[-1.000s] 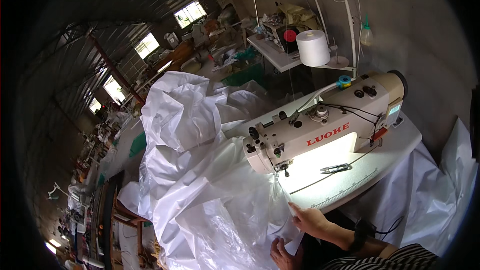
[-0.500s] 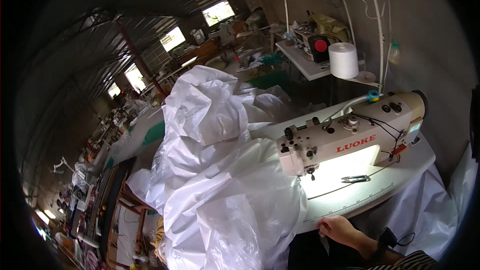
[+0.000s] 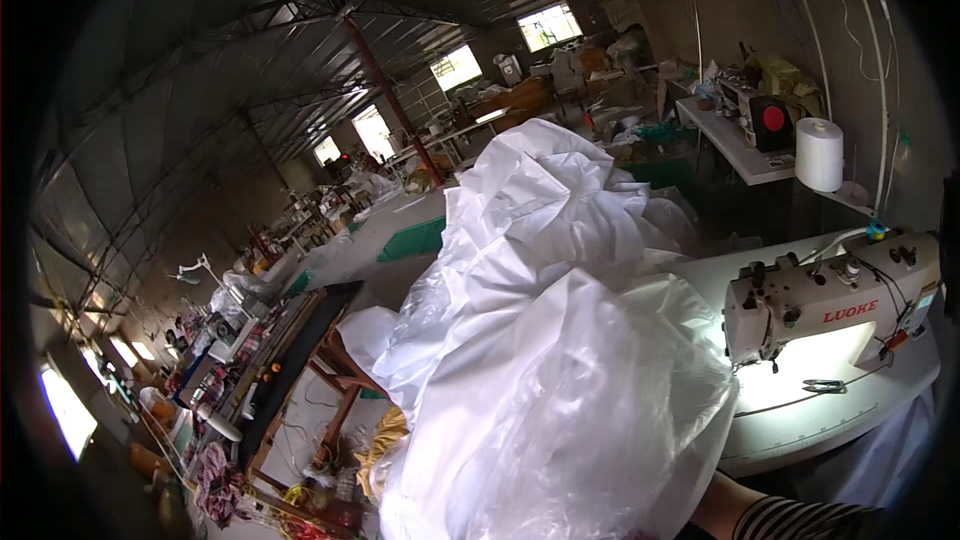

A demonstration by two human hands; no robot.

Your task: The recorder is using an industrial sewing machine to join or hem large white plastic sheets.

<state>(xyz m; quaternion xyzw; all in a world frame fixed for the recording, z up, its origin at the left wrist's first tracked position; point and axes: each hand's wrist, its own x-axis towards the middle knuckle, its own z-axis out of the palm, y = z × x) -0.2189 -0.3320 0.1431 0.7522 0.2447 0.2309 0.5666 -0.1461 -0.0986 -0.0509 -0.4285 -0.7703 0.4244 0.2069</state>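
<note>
A large heap of white plastic sheeting (image 3: 560,360), crumpled and shiny, fills the middle of the view and reaches down to the lower edge. Its right side lies at the needle end of a white sewing machine (image 3: 800,315), whose lamp lights the bed. On that bed rests a pair of small thread snips (image 3: 825,386). My right forearm (image 3: 722,506), in a striped sleeve (image 3: 800,520), enters at the lower right and passes behind the sheeting. The sheeting hides my right hand, so its fingers do not show. My left hand is out of sight.
A white thread cone (image 3: 820,155) stands on a holder behind the machine. Left of the sheeting are a wooden frame (image 3: 345,390) and a long dark bench (image 3: 300,365) with clutter. A white side table (image 3: 735,140) bears a dark machine. A red-brown post (image 3: 390,90) rises farther back.
The view has swung left, so the machine and sheeting appear farther right. My right hand, seen before at the machine table's front edge, has gone behind the sheeting, which now spreads over the lower middle.
</note>
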